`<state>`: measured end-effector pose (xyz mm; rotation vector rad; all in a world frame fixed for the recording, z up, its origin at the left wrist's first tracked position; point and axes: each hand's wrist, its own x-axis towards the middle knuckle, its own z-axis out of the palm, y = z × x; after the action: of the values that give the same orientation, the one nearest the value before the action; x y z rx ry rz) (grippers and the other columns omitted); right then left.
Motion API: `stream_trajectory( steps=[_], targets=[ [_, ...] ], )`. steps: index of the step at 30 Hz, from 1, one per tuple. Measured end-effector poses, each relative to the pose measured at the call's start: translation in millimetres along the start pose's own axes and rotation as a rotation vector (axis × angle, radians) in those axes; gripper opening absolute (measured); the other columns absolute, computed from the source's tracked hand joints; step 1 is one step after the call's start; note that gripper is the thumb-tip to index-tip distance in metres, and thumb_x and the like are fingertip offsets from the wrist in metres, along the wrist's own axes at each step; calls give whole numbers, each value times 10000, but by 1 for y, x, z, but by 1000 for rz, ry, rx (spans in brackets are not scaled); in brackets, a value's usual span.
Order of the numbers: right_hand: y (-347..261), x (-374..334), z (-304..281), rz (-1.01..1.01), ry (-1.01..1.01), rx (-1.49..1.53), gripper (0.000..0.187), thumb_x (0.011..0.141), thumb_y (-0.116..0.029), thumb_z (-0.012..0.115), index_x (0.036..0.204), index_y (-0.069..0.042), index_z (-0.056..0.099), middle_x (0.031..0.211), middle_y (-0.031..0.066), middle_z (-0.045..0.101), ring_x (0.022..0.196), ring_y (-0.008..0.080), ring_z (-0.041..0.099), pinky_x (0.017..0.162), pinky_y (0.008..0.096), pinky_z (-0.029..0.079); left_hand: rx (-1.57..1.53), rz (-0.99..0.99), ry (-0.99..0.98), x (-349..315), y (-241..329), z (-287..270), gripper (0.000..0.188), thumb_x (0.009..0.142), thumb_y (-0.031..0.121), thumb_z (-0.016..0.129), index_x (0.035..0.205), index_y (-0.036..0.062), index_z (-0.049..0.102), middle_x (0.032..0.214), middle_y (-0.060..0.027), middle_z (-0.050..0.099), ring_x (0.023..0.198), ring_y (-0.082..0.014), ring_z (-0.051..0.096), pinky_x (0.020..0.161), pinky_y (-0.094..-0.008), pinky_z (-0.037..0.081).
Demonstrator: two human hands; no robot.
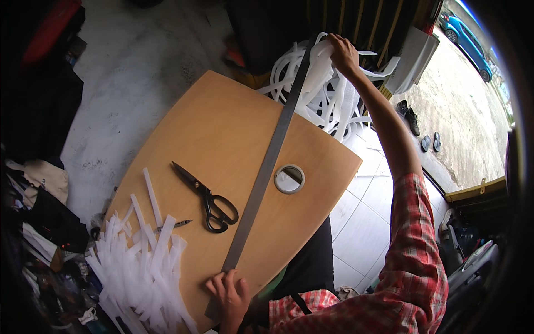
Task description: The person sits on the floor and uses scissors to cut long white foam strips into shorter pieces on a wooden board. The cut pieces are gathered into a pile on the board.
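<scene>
My right hand point(343, 54) is stretched out past the table's far edge, its fingers closed on white strips point(318, 69) beside the far end of a long grey metal ruler point(267, 161). The ruler lies slantwise across a tan wooden tabletop point(222, 119). At its near end is my left hand point(229, 295), resting over the ruler with fingers apart. Black-handled scissors point(207, 200) lie left of the ruler, blades partly closed. A slim dark pointed tool point(181, 224) sits by a heap of cut white strips point(139, 267) at the near left.
A round hole with a metal rim point(289, 178) opens in the tabletop right of the ruler. Long white strips point(339, 106) hang in a tangle beyond the far edge. Shoes point(411, 119) and slippers point(431, 142) stand by the doorway; a blue car point(467, 42) is outside. Clutter fills the left.
</scene>
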<state>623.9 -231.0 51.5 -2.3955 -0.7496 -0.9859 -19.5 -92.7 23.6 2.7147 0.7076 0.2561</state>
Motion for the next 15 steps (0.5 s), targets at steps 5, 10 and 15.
stream_trajectory(
  steps=[5, 10, 15],
  targets=[
    [-55, 53, -55, 188, 114, 103, 472, 713, 24, 553, 1156, -119, 635, 1096, 165, 684, 1019, 397, 651, 897, 475, 523, -20, -6, 38, -4, -4, 6, 317, 871, 199, 604, 1149, 53, 562, 1062, -183, 507, 1017, -388, 441, 921, -525, 357],
    [-120, 110, -78, 363, 241, 311, 448, 720, -35, 573, 1160, -96, 633, 1134, 207, 660, 1142, 416, 576, 1012, 483, 437, -33, 22, 61, -6, -5, 5, 329, 887, 207, 614, 1186, 80, 567, 1066, -183, 520, 1001, -381, 468, 907, -521, 379],
    [-235, 146, -90, 264, 538, 642, 397, 760, 12, 490, 1143, 7, 594, 1093, 276, 648, 1076, 462, 594, 937, 500, 457, -61, 28, 121, -8, -10, 6, 319, 891, 214, 617, 1185, 100, 573, 1041, -169, 528, 984, -364, 484, 906, -516, 381]
  ],
)
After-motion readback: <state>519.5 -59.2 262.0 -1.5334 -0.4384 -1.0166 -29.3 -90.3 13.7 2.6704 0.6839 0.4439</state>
